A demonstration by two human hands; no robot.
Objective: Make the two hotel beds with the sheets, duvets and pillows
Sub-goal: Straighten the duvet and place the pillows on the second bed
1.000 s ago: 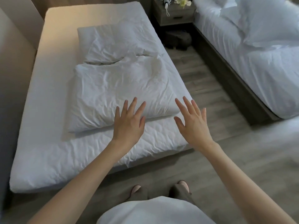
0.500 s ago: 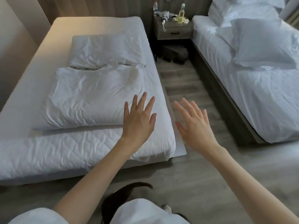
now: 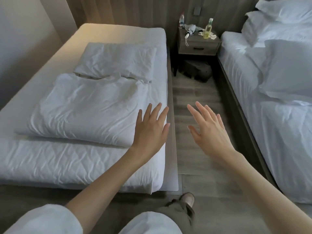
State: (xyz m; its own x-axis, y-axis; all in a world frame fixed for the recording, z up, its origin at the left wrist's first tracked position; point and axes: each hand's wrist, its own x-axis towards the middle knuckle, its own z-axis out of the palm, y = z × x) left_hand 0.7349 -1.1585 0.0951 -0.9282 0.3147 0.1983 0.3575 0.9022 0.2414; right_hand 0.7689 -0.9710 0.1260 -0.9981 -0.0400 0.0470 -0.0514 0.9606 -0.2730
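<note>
Your left hand (image 3: pixel 150 130) and right hand (image 3: pixel 209 132) have flat, empty fingers. The soft white folded duvet (image 3: pixel 87 112) sits unspread on the white left bed (image 3: pixel 67 166); lots is left.

**Left bed** (image 3: pixel 84 166): white cover quilted in a diamond pattern, with warm yellow light at its far-left corner. **Folded duvet** (image 3: pixel 87 112) and **pillow** (image 3: pixel 116 59) on it: plain white. **Right bed** (image 3: pixel 278 141) and its **pillows** (image 3: pixel 287 70): plain white. **Nightstand** (image 3: pixel 197 46): grey-brown wood grain. Near its right edge, a **bottle** (image 3: pixel 208 30) of yellow liquid. Toward its left edge, a black-and-white **umbrella** (image 3: pixel 190 30). **Floor** (image 3: pixel 199 92): grey wood planks. **Wall panelling** (image 3: pixel 135 10): brown, vertically striped.
</note>
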